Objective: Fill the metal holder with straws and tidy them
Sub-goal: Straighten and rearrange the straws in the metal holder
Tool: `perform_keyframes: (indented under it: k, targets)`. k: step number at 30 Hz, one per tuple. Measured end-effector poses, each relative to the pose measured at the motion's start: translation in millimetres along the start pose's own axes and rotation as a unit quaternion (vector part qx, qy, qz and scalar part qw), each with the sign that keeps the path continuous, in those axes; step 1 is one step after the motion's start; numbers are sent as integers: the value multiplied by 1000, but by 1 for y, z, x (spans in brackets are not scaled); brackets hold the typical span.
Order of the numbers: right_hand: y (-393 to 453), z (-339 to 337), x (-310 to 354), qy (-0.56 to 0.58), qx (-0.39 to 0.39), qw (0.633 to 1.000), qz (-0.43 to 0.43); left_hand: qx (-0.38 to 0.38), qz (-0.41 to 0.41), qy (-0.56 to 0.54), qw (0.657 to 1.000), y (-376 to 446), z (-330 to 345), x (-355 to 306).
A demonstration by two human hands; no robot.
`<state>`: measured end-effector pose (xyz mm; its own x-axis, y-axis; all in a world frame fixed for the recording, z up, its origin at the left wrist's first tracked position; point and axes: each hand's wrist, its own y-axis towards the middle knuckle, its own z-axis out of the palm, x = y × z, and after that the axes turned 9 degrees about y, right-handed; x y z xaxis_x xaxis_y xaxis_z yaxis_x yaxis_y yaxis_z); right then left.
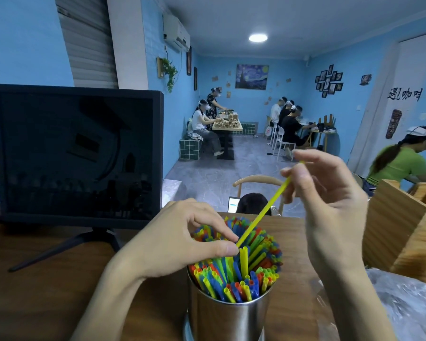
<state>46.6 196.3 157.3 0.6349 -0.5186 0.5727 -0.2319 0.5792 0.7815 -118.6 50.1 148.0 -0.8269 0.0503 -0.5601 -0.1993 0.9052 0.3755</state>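
Note:
A shiny metal holder (pixel 228 318) stands on the wooden counter at the bottom centre, packed with several red, blue, green and yellow straws (pixel 251 271). One yellow straw (pixel 265 211) slants up to the right out of the bundle. My right hand (pixel 330 200) pinches its upper end between thumb and fingers, high above the holder. My left hand (pixel 182 239) rests on top of the bundle, and its thumb and forefinger pinch the same yellow straw at its lower end.
A dark monitor (pixel 76 153) on a stand sits at the left of the wooden counter (pixel 47 291). A wooden box (pixel 403 232) stands at the right, with crinkled clear plastic (pixel 408 306) in front of it. Several people sit at tables in the blue room beyond.

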Motion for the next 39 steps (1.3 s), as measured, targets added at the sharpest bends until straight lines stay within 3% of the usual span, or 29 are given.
perform_keyframes:
  k: [8,13,15,18,22,25,27,33,39]
  targets:
    - [4,-7,-8,53,-155,986,10,-76,-39,-75,994,0,-1,1]
    - [8,-12,-13,93,-155,982,60,-241,-6,-106,965,3,-1,3]
    - [9,-15,-12,65,-95,988,105,-341,-11,-209,917,4,-7,4]
    - [6,-17,-8,16,83,983,164,-416,-14,-333,846,2,-17,8]
    - [-1,-9,-6,-65,293,931,207,-439,-9,-380,814,1,-21,1]
    - [-7,0,-11,-155,369,893,208,-429,0,-375,822,2,-15,-8]
    - [-9,3,-13,-183,387,881,203,-410,9,-344,845,5,-8,-12]
    - [-8,3,-3,-126,345,912,184,-257,22,-220,941,10,15,-12]
    - [-9,4,0,-186,396,880,183,-170,13,-148,974,12,19,0]
